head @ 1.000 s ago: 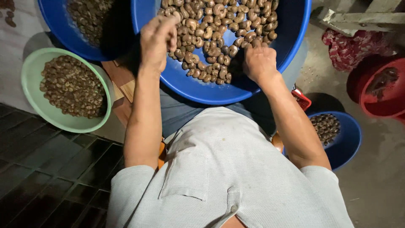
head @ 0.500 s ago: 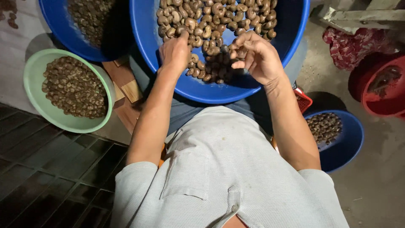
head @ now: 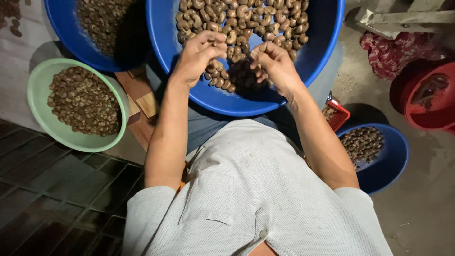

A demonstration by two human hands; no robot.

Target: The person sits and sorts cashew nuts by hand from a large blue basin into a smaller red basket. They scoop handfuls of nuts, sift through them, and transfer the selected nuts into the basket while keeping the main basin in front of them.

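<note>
Fingers point(head: 215, 45) of both hands pinch cashews point(head: 246, 23) over the blue basin point(head: 322, 57) — sorting underway; next calls for a careful pick.

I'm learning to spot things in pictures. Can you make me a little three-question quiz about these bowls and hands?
1. True or false: both hands are over the big blue basin.
2. What colour is the bowl of nuts at the left? A green, B yellow, C white.
3. Fill in: the red tub sits at the picture's ____ edge.

Key:
1. True; the left hand and right hand are curled above the nuts.
2. A; the green bowl.
3. Right; the red tub.
</note>
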